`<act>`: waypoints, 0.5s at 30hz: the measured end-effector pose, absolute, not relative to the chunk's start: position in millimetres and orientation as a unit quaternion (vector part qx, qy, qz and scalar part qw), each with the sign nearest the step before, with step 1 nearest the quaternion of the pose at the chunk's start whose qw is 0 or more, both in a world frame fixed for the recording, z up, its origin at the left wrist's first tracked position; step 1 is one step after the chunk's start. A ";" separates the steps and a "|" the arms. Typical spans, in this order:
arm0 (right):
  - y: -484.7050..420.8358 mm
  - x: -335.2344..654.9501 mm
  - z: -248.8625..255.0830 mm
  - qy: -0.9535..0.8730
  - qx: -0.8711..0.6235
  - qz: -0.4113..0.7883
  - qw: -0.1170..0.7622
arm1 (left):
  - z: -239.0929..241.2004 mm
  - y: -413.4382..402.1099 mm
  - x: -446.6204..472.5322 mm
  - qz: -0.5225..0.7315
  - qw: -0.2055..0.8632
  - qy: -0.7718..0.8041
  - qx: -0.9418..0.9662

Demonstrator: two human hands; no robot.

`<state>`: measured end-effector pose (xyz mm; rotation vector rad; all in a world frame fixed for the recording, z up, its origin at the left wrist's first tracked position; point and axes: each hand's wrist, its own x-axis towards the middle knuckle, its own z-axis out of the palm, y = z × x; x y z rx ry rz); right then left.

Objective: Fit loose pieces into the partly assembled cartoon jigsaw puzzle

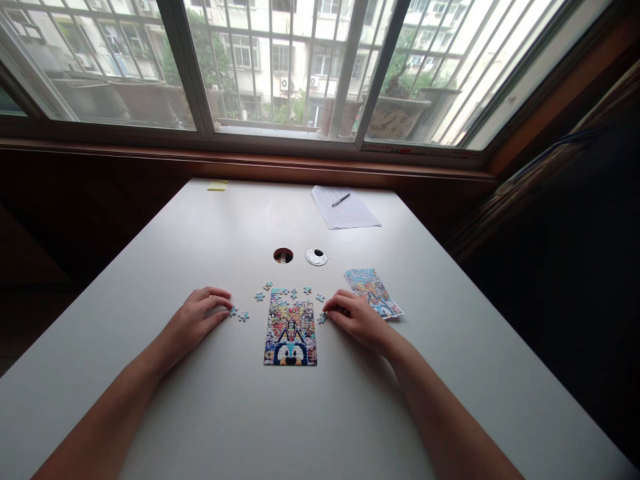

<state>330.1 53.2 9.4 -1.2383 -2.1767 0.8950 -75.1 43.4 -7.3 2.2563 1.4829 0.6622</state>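
A mostly assembled jigsaw puzzle (pixel 291 333) lies flat on the white table, with a blue cartoon dog face at its near end. Its far edge is uneven, and loose pieces such as this puzzle piece (pixel 259 297) lie around it. My left hand (pixel 203 312), left of the puzzle, has thumb and fingertips closed at a small puzzle piece (pixel 233 311); a second loose piece (pixel 244 317) is beside it. Just off the puzzle's right edge, my right hand (pixel 357 319) pinches a light blue puzzle piece (pixel 322 319) close to the tabletop.
A printed picture sheet (pixel 374 293) lies partly behind my right hand. Farther back are a round hole (pixel 283 255) in the table, its loose cover (pixel 317 257), paper sheets (pixel 347 212) with a pen (pixel 341 200), and yellow sticky notes (pixel 217 186). A barred window borders the far side.
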 end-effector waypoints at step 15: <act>52.3 328.0 8.6 -0.798 -0.455 0.311 0.243 | -11.3 42.0 -67.7 0.262 0.155 0.533 0.789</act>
